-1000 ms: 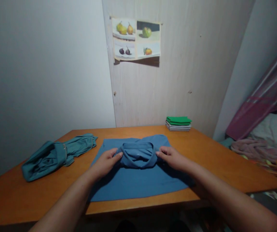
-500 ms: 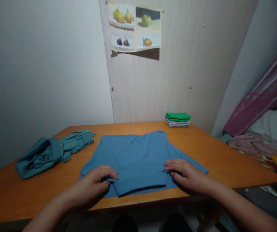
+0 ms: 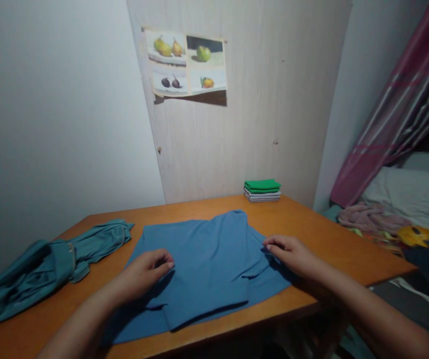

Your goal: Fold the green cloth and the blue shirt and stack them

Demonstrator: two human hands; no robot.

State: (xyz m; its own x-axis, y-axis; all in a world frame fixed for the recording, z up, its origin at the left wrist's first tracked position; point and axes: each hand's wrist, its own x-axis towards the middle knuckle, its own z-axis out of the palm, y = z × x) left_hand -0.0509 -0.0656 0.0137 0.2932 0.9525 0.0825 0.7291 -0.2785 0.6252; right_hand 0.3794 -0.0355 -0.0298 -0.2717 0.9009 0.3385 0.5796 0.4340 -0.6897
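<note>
A blue garment (image 3: 207, 259) lies spread on the orange-brown table, its near edge folded up into a band. My left hand (image 3: 154, 269) hovers over the garment's left part, thumb and fingertips curled close together with a small gap and no cloth between them. At the garment's right side, my right hand (image 3: 284, 249) pinches the edge of the blue cloth between thumb and fingers. Creases run through the cloth near the right hand.
A crumpled teal garment (image 3: 53, 264) lies on the left of the table (image 3: 322, 239). Folded cloths (image 3: 262, 191), green on top, stand at the back. Beyond the right edge are a pink curtain (image 3: 382, 109) and heaped fabrics.
My left hand has let go of the folded band and lifted. My right hand has moved outward and away from me to the garment's right edge. The view has turned to the right.
</note>
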